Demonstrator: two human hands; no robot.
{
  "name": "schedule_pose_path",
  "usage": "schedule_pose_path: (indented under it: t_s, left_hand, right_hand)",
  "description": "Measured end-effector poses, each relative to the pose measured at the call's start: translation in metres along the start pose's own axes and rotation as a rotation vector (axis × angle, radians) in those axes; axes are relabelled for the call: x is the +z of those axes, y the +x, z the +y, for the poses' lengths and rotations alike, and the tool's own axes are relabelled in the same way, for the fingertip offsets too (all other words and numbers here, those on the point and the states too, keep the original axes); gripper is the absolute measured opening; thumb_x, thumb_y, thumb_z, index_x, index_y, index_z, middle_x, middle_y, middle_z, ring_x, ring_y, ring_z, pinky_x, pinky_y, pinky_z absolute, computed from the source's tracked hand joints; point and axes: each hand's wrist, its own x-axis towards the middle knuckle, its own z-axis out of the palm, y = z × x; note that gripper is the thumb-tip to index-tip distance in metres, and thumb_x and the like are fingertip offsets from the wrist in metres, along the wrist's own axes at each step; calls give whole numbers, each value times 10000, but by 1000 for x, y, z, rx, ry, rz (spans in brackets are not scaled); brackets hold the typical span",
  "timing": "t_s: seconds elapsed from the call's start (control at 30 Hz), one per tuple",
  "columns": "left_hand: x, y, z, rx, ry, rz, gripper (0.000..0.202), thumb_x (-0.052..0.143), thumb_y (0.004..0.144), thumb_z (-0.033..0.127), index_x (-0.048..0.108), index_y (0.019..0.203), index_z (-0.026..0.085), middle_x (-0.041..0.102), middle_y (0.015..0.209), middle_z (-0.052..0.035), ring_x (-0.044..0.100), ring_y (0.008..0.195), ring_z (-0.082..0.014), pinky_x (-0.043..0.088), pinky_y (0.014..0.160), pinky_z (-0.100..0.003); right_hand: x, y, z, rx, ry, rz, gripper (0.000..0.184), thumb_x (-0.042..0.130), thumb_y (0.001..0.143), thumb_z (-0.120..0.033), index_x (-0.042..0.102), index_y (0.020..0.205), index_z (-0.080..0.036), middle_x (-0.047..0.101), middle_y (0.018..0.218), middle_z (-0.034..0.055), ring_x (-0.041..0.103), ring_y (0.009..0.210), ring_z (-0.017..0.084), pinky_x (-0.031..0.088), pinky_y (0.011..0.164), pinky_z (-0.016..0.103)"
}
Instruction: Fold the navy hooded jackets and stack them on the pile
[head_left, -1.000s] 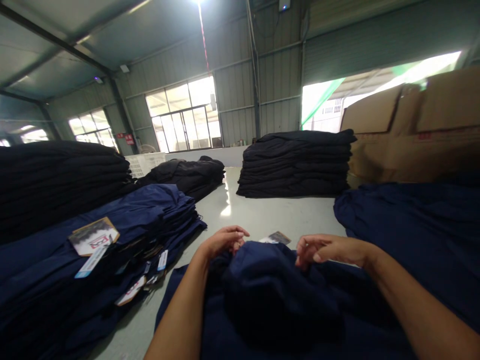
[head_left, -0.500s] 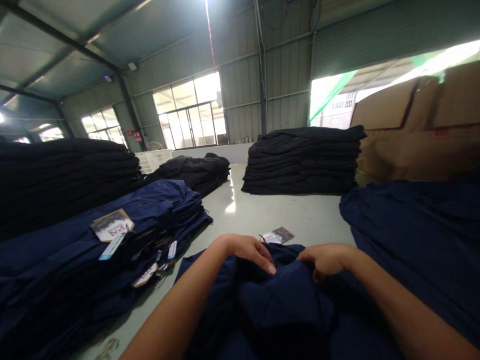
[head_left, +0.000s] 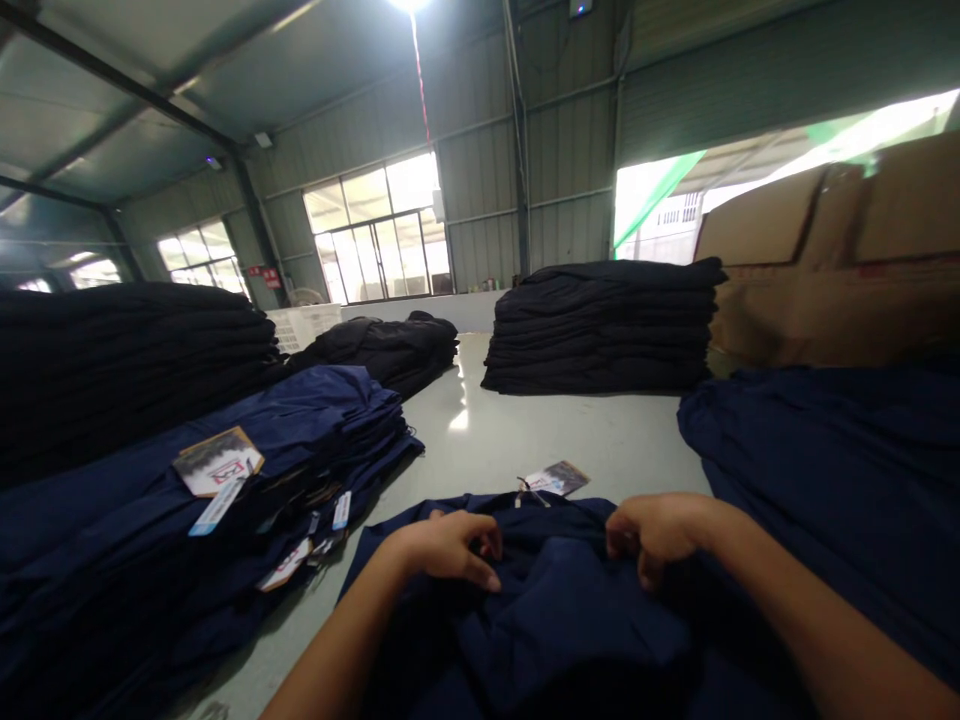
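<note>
A navy garment (head_left: pixel 555 610) lies before me on the pale table, its upper edge turned away from me. Attached at that edge by a dark string is a hang tag (head_left: pixel 559 479), lying on the tabletop. My left hand (head_left: pixel 454 550) has curled fingers on the cloth left of the tag, thumb toward me. On the other side, my right hand (head_left: pixel 660 535) pinches the garment near its upper right edge. The cloth between the hands is loosely rumpled. Some fingertips are hidden in the folds.
Tagged navy garments (head_left: pixel 315 410) are piled at left, beside a tall black stack (head_left: pixel 135 340). Another black stack (head_left: pixel 600 325) stands across the table (head_left: pixel 510 430). More navy cloth (head_left: pixel 825 450) lies at right, with cardboard boxes (head_left: pixel 810 300) behind.
My left hand has moved left and toward me, its fingers now curled. My right hand has barely shifted. More of the garment's upper edge and the tag string shows.
</note>
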Motion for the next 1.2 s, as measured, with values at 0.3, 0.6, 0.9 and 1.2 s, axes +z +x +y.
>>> schedule_pose_path:
  t_s: [0.3,0.6,0.9,1.2]
  left_hand:
    - [-6,-5,-14,-40,-76,35,225,727,569,350,658,733,213,635,811,3,549,910,-243,268,965,-428]
    - [-22,-27,-53,159,-813,217,265,674,582,356,501,650,167,448,566,57,396,550,-80,312,545,-197]
    - [-7,0,-39,-140,0,534,390,647,621,149,567,997,210,564,1034,-20,502,988,-193,373,874,-316]
    - [17,-10,36,95,129,185,378,481,846,339,581,1202,260,584,1203,-77,543,1083,-260,405,935,-368]
  right_hand:
    - [-4,-7,14,-207,357,-60,257,672,515,-338,539,656,-169,513,606,-49,464,571,94,350,555,234]
    - [-16,-31,21,-435,597,41,407,637,622,-547,505,715,-174,471,628,-48,426,581,90,316,555,226]
    - [-11,-4,17,-183,174,458,352,602,602,-318,593,924,-177,623,907,50,559,825,184,419,703,261]
    - [14,-31,-73,-53,-116,324,341,428,791,-337,706,843,-148,698,826,133,644,808,247,469,729,350]
